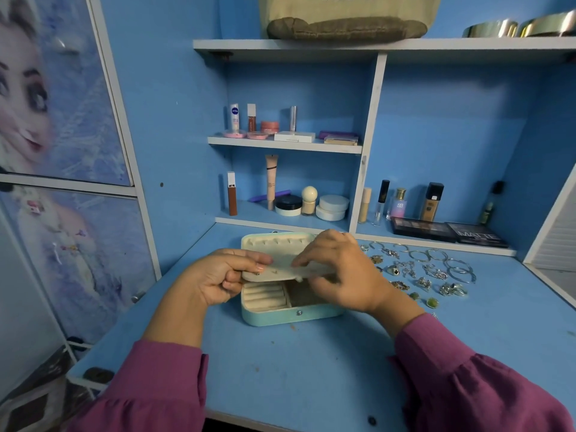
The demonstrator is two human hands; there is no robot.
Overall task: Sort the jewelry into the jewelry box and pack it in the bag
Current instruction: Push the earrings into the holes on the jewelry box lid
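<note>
A mint-green jewelry box point(280, 316) lies open on the blue desk, its lid point(274, 241) tilted back. Inside are cream ring rolls on the left and a bare compartment on the right. My left hand point(218, 275) and my right hand point(339, 272) both grip a flat cream insert panel point(280, 271), held level just above the box. Loose jewelry point(420, 272) lies spread to the right of the box: silver bangles, chains, rings and green-stone pieces. A beige canvas bag point(346, 17) stands on the top shelf.
Cosmetics fill the shelves point(283, 145) behind the box: bottles, jars, compacts. Two dark eyeshadow palettes point(448, 233) lie at the back right beside more bottles. Metal bowls point(517, 28) sit on the top shelf at right. A cabinet door with a cartoon print stands at left.
</note>
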